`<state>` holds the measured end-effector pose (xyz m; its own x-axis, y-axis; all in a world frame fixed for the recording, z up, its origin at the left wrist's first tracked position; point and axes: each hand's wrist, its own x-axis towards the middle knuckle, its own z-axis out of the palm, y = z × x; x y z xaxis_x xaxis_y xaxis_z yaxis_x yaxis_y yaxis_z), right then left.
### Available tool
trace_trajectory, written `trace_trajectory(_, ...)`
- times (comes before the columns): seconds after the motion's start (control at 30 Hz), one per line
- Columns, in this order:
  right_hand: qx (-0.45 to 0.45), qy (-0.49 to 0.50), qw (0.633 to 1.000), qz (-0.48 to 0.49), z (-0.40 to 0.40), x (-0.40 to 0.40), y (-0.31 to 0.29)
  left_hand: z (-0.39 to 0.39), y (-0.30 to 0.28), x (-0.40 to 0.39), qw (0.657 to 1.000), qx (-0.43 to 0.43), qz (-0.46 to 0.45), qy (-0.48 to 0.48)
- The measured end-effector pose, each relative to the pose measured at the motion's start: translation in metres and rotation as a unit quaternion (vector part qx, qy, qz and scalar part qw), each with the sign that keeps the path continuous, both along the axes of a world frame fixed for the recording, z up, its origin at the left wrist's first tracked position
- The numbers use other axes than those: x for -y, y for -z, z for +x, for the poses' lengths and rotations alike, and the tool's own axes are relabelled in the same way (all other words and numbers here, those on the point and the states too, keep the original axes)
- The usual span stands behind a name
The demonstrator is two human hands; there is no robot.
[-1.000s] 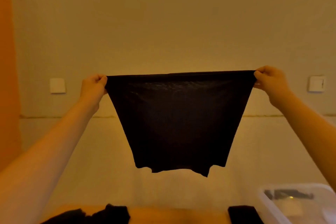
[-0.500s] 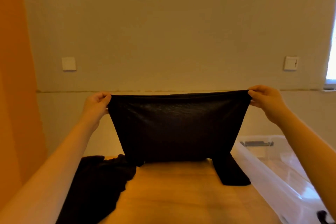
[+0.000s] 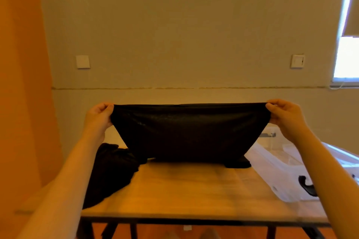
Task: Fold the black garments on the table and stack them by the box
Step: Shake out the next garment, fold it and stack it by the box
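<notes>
Two hands are seen, and three lots of black cloth: one garment (image 3: 189, 132) held up, one loose pile (image 3: 110, 170) on the left of the table (image 3: 194, 190), and one small dark piece (image 3: 238, 163) at the far right of the table, just beside the box (image 3: 272, 172). One clear plastic box is counted, lying along the table's right edge. Two white wall plates are seen on the wall behind, and one window at the far right.

The garment is stretched taut between the hands above the table's far half. Its top left corner is pinched by the left hand (image 3: 99, 118), with the thumb on the near side and the fingers curled behind the cloth. Its top right corner is pinched likewise by the right hand (image 3: 285, 116). The top edge runs nearly level from one grip to the other; the sides slant inward, and the bottom edge touches, or nearly touches, the tabletop.

The fingers behind the cloth are hidden. Whether the bottom hem rests on the wood cannot be told. The small dark piece is mostly covered by the garment, so its fold cannot be made out. The pile is partly hidden by the left forearm. The box's right part is covered by the right forearm, and a dark curved thing (image 3: 307, 185) at its near end cannot be made out.
</notes>
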<state>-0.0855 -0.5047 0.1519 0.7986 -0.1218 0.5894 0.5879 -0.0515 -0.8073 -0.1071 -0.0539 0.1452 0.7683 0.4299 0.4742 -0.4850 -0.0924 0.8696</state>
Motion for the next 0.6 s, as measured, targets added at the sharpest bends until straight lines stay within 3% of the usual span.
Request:
trace_trajectory(0.33, -0.018, -0.02, 1.0, -0.001, -0.037, 0.018, 0.03, -0.053, 0.029, 0.003, 0.999, -0.034, 0.015, 0.037)
trace_trajectory(0.6, -0.038, -0.018, 0.999, -0.019, -0.033, 0.013, 0.032, -0.05, 0.035, 0.003, 0.997, -0.071, 0.002, 0.028)
